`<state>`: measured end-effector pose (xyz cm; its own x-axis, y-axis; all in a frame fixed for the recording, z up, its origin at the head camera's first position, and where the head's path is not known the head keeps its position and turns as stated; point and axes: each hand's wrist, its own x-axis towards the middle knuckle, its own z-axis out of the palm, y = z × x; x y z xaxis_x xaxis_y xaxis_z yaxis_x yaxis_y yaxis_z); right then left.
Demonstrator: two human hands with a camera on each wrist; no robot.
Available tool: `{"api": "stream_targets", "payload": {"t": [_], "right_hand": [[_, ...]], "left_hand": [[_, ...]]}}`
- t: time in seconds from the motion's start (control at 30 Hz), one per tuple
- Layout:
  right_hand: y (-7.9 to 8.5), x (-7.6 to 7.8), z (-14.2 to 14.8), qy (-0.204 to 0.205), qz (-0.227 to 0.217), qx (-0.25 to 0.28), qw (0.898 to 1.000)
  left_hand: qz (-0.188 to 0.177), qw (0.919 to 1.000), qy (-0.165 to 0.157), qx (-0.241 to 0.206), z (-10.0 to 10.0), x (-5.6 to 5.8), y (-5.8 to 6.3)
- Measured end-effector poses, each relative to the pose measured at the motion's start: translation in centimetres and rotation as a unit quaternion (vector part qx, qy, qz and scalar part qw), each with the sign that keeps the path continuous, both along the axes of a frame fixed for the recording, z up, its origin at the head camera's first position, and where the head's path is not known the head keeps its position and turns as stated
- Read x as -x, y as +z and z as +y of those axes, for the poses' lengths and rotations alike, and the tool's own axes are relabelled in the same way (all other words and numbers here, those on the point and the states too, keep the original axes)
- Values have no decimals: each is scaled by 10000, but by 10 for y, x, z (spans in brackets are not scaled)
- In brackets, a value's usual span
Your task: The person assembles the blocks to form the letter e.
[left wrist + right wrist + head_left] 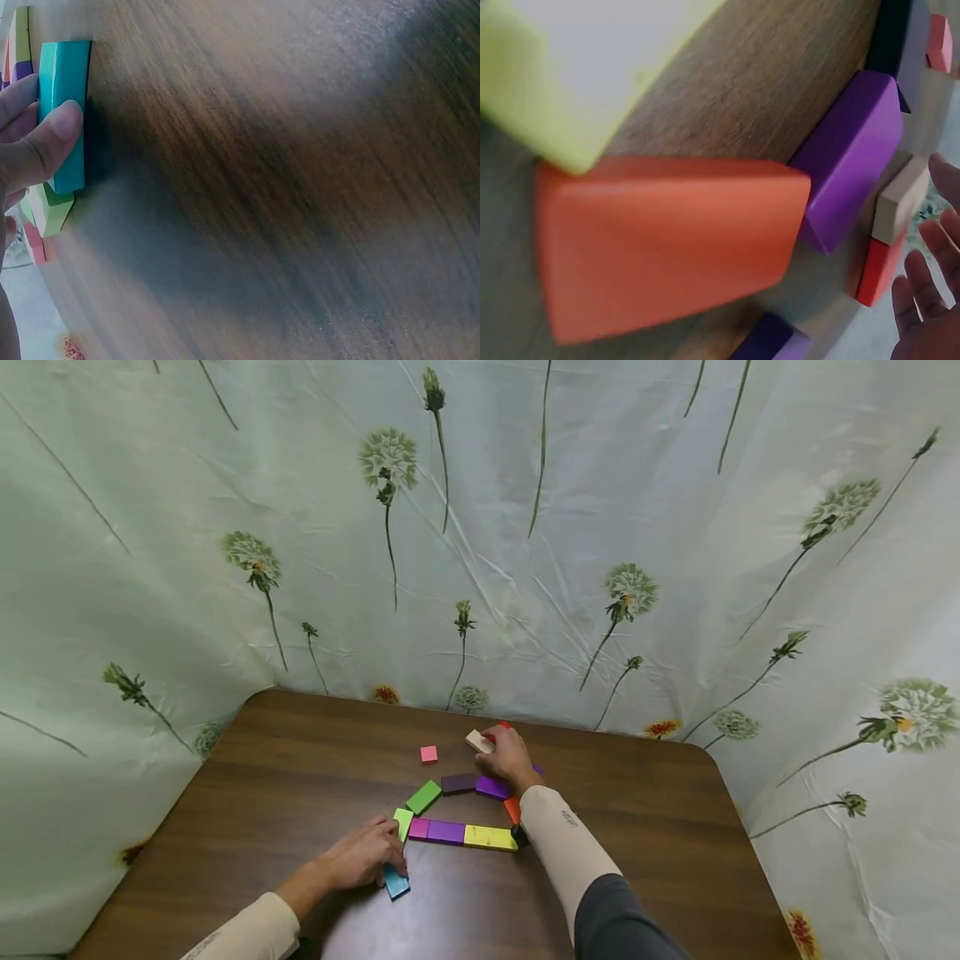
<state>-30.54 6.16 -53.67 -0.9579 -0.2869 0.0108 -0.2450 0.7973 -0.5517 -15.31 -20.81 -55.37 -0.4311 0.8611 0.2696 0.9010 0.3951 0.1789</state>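
My left hand [365, 854] pinches a blue block [66, 120] at the near left end of a row of blocks, with the thumb on its near face and the fingers behind. A light green block [403, 818] lies just beyond those fingers. At the far side of the table, my right hand [510, 758] reaches over the row with its fingers extended and spread. Its fingertips are right by a cream block [900, 196], which lies end to end with a red block [880, 271]. Part of the red block is hidden behind the hand in the head view.
A green block [423, 797], a dark block [458, 784], a purple block [492, 787] and an orange block [675, 240] curve around a straight line with a yellow block [491, 837]. A small pink block [428, 754] sits apart. Flowered cloth [495, 568] hangs behind the brown table [300, 760].
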Motion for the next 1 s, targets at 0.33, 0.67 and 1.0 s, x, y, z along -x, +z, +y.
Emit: {"api": "stream_targets", "payload": {"t": [0.33, 0.67, 1.0], "right_hand": [[-7, 8, -8, -136, 168, -367, 9991], [-8, 8, -16, -123, 495, -1649, 9850], [-6, 6, -25, -20, 805, -1613, 9836]], "left_hand": [[55, 9999, -83, -111, -1, -4, 0], [-173, 9997, 69, -132, 3, -3, -2], [-159, 9997, 178, -69, -1, 0, -4]]}}
